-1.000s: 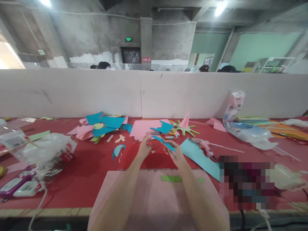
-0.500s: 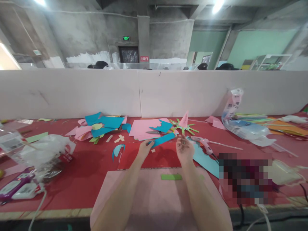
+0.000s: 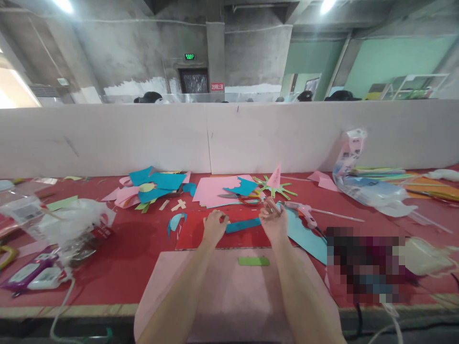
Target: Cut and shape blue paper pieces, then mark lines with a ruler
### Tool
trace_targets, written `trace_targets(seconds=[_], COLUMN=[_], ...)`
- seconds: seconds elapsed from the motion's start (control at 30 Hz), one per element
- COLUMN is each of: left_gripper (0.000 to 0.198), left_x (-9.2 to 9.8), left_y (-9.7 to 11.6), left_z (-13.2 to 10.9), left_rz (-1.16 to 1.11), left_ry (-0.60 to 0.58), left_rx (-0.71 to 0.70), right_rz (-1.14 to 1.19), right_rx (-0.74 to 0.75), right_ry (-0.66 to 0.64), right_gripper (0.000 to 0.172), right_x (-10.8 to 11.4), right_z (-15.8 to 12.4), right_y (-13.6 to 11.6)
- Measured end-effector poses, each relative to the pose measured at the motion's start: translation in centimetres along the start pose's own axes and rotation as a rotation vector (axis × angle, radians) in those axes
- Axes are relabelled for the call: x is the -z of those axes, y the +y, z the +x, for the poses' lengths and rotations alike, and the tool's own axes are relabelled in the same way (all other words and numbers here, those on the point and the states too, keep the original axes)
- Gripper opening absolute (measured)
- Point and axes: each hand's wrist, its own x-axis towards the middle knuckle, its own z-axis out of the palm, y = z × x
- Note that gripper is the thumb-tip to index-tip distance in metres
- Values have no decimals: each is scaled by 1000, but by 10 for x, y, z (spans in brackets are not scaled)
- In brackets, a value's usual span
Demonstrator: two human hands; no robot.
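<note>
- Head camera, looking down a red-covered table (image 3: 125, 258) littered with cut paper; I read it from left to right.
- Far left, a crumpled clear plastic bag (image 3: 73, 223), well apart from both hands.
- Just left of the hands, a curved blue scrap (image 3: 176, 222) lies at the edge of a red paper sheet (image 3: 193, 237).
- My view shows the left hand (image 3: 214, 226) closed into a fist, pinching the left end of a blue paper strip (image 3: 244, 225).
- That strip lies over the red sheet, its long axis running left to right between the two hands and rising slightly towards the right.
- At the strip's right end sits the right hand (image 3: 274, 222), palm turned up and fingers loosely curled. I cannot tell whether it grips the paper or only meets it.
- Scissors (image 3: 239, 197) lie beyond the strip, near both hands.
- Right of the right hand, a pink glue gun (image 3: 303, 212) rests on a light blue sheet (image 3: 304, 236).
- Nearest me, a small green rectangle (image 3: 254, 261) lies on a pink sheet (image 3: 233, 291).
</note>
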Motion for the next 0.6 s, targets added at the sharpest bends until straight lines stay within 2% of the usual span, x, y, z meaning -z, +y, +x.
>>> trace_targets(seconds=[0.1,0.23,0.43,0.53,0.6], left_gripper=[15,9,12,13,13], left_x=[1,-1,-5,-6,-6], left_y=[-10,-20,-23,-22,-21], left_z=[1,2,7,8,8], left_rz=[2,-30,13,47,53], left_ry=[23,-23,-77,-86,-94], left_rx=[39,-28,-147,-185,-194], right_rz=[-24,-25,-152,-352,-529], right_rx=[17,-4,-11,44,131], right_ry=[-68,-62,67,176,198], right_gripper=[40,41,35,30,28], right_x=[3,6,11,11,9], right_z=[0,2,9,13,13], right_y=[2,6,10,15,22])
